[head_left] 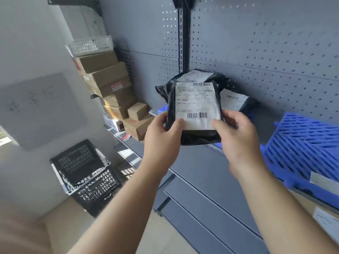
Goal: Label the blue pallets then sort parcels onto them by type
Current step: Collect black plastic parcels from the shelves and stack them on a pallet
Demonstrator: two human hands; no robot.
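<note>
Forearms (head view): both reach forward and up from the bottom edge, bare, meeting at one parcel.
Left hand point(161, 132): grips the lower left edge of the black parcel point(198, 137), thumb lying on the corner of its white shipping label point(197, 105).
Right hand point(238, 132): grips the lower right edge the same way, thumb on the opposite label corner.
Black parcel: held in the air to the left of the blue pallet point(302, 143), apart from it, label facing the camera.
Long axis: runs up and away from the hands, roughly upright.
Nearer hand: the right one is on the blue pallet's side; the left is on the far side.
Pile of black parcels point(216, 77): left of the blue pallet and just behind the held one (a strip of blue shows under it, likely a second pallet, though I cannot be sure).
White slip point(322, 180): on the blue pallet's front edge, unreadable.
Cardboard boxes point(110, 79): stacked well to the left of the blue pallet, beyond the pile.
Judgement: a soft bag probably belongs with the pile straight ahead, so the move is short and forward, not rightward.
</note>
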